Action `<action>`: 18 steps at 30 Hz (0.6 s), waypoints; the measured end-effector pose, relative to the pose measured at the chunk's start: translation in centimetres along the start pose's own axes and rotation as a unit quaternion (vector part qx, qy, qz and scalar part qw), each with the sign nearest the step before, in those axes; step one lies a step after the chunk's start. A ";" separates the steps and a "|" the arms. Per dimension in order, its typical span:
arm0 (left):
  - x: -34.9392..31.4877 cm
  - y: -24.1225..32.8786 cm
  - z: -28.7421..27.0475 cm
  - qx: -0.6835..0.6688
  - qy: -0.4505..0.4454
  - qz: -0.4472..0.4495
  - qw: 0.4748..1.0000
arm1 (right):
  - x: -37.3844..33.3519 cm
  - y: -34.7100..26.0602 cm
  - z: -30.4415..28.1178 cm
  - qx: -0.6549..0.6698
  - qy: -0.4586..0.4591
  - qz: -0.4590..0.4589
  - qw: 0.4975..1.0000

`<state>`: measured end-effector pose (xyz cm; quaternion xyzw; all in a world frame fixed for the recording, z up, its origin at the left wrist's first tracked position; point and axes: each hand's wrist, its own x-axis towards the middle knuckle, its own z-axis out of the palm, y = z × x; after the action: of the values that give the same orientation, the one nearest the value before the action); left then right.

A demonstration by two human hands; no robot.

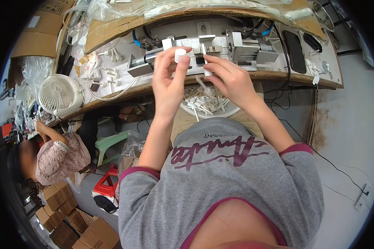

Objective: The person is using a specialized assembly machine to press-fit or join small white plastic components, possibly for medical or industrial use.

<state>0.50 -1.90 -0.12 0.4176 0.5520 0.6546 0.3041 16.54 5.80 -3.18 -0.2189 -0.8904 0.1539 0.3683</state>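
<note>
The left hand (169, 76) pinched a small white cap (180, 55) between thumb and fingertips, raised to eye line just in front of the metal press jig (220, 50), while the right hand (228, 76) closed on a thin white tube part (204, 68) beside it, seemingly so the two pieces could meet. A bowl of white parts (232, 111) sat just under both hands at the worktop (286, 76) edge, within easy reach, leaving little free room there; a small white fan (59, 94) stood well apart to the left.
</note>
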 end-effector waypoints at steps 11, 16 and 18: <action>0.5 2.5 -1.8 0.115 -0.063 0.161 0.978 | 1.9 0.1 1.3 -0.168 -0.102 -0.029 0.980; 0.3 3.0 -1.5 0.164 -0.039 0.160 0.973 | 4.4 0.6 -1.7 -0.074 -0.155 0.022 0.985; 0.3 2.5 -1.8 0.199 -0.048 0.185 0.961 | 7.3 2.3 -4.0 -0.035 -0.024 0.054 0.998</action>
<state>-1.06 -2.95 2.35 0.5955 0.5690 0.5556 0.1141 15.51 11.90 2.84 -0.2753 -0.8908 0.1478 0.3299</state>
